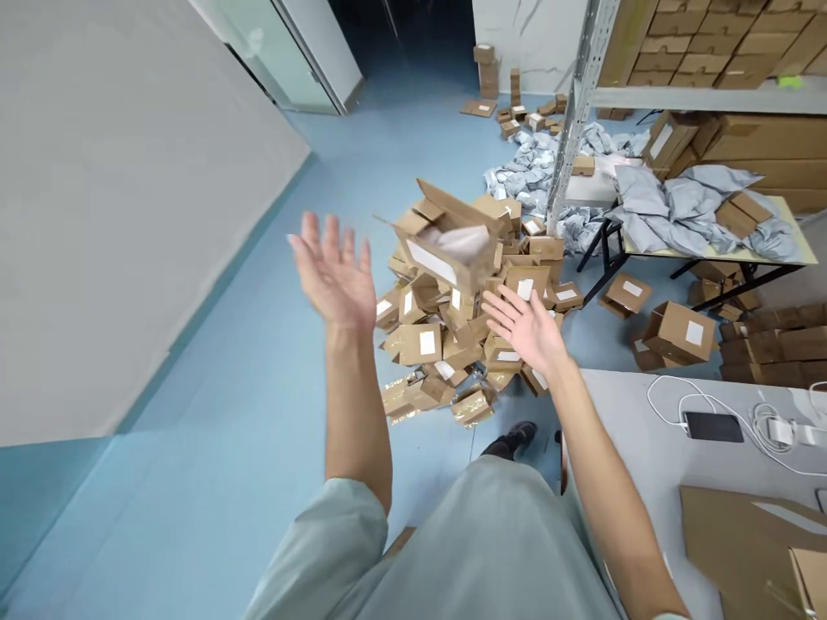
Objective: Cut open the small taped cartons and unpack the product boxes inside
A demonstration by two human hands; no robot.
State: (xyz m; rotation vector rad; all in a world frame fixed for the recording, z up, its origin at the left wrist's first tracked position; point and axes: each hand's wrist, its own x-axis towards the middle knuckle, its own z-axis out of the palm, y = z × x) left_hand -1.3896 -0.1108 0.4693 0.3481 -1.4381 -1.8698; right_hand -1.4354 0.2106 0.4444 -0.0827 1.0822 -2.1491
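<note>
At twelve o'clock an open box, likely light, stiff and best held by its sides, is seen over a box pile, its pale stuffing and any touching too blurry to tell, while the left hand near eleven and right hand near one are spread, nothing held.

Open floor on the left, box heap ahead

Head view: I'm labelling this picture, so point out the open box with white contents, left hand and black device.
Open box (pixel 432 262): head view, label on its side.
Left hand (pixel 339 277): head view, middle of the palm.
Black device (pixel 714 427): head view, dark top face.
</note>
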